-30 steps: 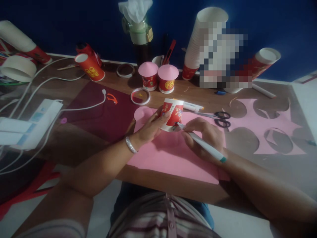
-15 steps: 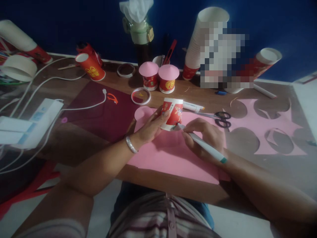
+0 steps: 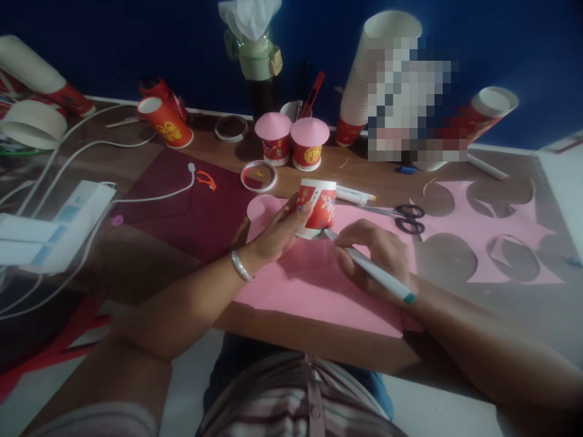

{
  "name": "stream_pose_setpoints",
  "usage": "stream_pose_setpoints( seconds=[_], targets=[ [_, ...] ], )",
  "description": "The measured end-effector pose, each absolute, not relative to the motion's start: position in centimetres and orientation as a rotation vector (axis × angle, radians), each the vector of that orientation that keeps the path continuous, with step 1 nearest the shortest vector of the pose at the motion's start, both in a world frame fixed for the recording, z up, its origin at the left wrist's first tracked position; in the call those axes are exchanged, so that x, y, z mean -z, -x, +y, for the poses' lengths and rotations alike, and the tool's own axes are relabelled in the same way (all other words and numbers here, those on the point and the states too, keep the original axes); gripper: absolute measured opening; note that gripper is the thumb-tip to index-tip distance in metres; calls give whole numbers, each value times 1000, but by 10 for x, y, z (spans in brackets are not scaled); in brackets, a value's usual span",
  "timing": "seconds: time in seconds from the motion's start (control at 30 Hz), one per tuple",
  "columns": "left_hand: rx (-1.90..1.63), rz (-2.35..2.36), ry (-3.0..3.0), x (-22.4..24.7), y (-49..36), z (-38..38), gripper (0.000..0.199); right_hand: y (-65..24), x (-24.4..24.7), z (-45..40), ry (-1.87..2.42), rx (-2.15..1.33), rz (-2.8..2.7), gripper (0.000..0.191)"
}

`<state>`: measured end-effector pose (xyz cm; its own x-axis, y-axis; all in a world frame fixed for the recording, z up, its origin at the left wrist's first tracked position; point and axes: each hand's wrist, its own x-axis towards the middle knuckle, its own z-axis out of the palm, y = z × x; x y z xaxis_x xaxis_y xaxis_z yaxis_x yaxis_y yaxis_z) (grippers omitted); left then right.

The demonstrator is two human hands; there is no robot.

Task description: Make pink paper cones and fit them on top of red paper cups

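Observation:
My left hand (image 3: 283, 229) is closed around a short red and white paper cup (image 3: 322, 206), thumb on its printed side. Between the fingers of my right hand (image 3: 376, 252) is a white marker pen (image 3: 380, 276) with a green end. Its tip touches the white band at the cup's lower edge, where small green marks show. Both hands are over a pink paper sheet (image 3: 319, 291). A round pink piece of paper (image 3: 263, 209) lies partly behind my left hand. Beyond the cup stand two small red cups with pink cone tops (image 3: 273, 136).
Black-handled scissors (image 3: 409, 218) and a second marker (image 3: 353, 194) lie behind my right hand. Pink paper with round cut-outs (image 3: 478, 224) is at the right. Tape rolls (image 3: 259, 176), a tall cup stack (image 3: 364, 79) and a bottle (image 3: 259, 67) stand further back. White cables (image 3: 150, 199) cross the left.
The marker tip has shifted slightly left along the cup's lower white band, my right hand moving with it. The left hand and cup stay nearly still.

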<state>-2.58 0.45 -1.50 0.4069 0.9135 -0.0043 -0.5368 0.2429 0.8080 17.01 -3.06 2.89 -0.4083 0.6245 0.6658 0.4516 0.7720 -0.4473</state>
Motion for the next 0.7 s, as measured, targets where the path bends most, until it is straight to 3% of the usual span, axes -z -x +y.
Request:
stream_pose_setpoints(
  seconds=[0.43,0.6,0.7],
  targets=[
    [-1078,569,-856,15,25,4,36,-170,-31,-34,813,-347,-2051,10],
    [-1051,535,-819,12,29,4,35,-172,-30,-30,899,-790,-1668,7],
    [-1004,481,-786,11,31,5,42,-170,-23,-19,853,-1156,-1284,16]
  ],
)
